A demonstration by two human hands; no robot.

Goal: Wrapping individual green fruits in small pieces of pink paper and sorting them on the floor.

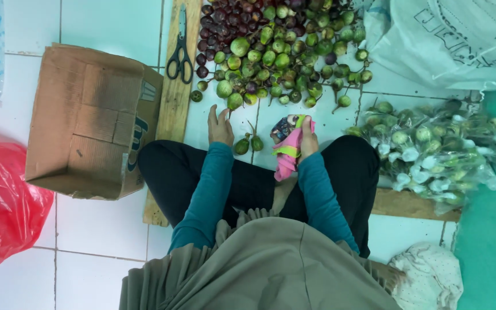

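Pink cloth [285, 155] bunched in the right hand [307, 138], fingers closed round it, just below the pile of small eggplants [276, 51]. Left hand [220, 126] open, flat on the floor, beside two loose eggplants [248, 144]. Scissors [179, 54] left of the pile.

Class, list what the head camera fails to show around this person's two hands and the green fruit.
- Right hand: palm and what it grips are hidden by the pink patterned cloth.
- Left hand: seen from the back only; contact with the floor unclear.
- Fruit pile: cut off by the top edge.
- Bagged fruit: blurred by clear plastic.
- Cardboard box: inside hidden.
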